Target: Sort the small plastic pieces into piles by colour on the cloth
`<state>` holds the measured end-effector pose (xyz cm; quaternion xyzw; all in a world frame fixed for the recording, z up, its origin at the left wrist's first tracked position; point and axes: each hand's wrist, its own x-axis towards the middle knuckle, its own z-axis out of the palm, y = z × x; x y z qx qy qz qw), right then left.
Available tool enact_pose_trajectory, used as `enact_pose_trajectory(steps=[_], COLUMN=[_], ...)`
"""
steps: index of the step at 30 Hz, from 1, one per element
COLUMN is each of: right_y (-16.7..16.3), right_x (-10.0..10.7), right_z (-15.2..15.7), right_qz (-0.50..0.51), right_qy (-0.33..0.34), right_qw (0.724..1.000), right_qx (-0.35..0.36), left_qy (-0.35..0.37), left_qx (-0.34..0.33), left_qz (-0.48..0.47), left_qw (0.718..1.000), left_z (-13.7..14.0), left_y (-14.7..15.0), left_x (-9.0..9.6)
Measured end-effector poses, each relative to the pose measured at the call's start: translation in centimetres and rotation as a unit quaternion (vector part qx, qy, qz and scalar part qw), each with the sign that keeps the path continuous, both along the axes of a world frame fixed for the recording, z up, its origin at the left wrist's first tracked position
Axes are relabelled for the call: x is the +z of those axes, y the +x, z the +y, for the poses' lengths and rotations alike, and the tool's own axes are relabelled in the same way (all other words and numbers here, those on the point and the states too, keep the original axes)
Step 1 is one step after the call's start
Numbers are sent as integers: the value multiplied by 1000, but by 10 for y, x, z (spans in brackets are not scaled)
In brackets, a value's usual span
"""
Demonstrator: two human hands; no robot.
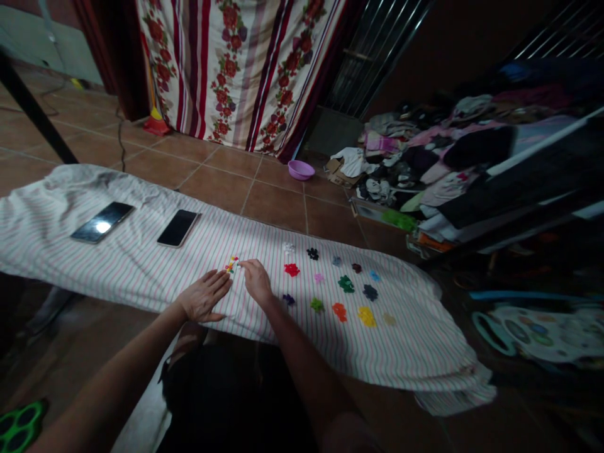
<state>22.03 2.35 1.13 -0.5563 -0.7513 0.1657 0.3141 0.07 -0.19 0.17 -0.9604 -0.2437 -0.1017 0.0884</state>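
Observation:
My left hand [206, 297] lies flat on the striped cloth [212, 242], its fingers stretched out and their tips beside a small arrangement of red and yellow pieces [231, 264]. Just right of that arrangement, my right hand [257, 283] has thumb and fingertips pinched together. Whatever may be between those fingertips is too small to name. Small piles sorted by colour spread to the right, among them red pieces [292, 270], black pieces [313, 253], green pieces [346, 284], orange pieces [339, 312] and yellow pieces [367, 316]. Purple pieces [288, 300] sit nearest my right wrist.
Two dark-screened devices, a tablet [87, 229] and a phone [178, 228], rest on the cloth at the left. Beyond the table are a pink basin [301, 170] and a flowered curtain [231, 69]. Heaped clothes [425, 145] fill the right side.

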Motion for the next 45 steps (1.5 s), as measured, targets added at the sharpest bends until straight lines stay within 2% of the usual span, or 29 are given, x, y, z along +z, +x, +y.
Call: enact_pose_trajectory(steps=[6, 21, 27, 36, 45], right_y=[-9, -9, -8, -6, -8], right_x=[2, 12, 11, 5, 4], right_z=[10, 9, 6, 6, 8], right_qz=[-73, -154, -125, -89, -102], right_qy=[-27, -36, -20, -14, -21], right_qw=[997, 987, 991, 996, 995], right_qx=[-10, 26, 41, 13, -9], left_qy=[-3, -5, -8, -5, -3], left_qx=[1, -5, -10, -11, -9], left_qz=[6, -15, -20, -23, -18], left_qw=[1000, 1000, 1000, 1000, 1000], left_z=[1, 1, 1, 1, 2], left_y=[-1, 0, 0, -1, -1], left_x=[-4, -4, -3, -5, -6])
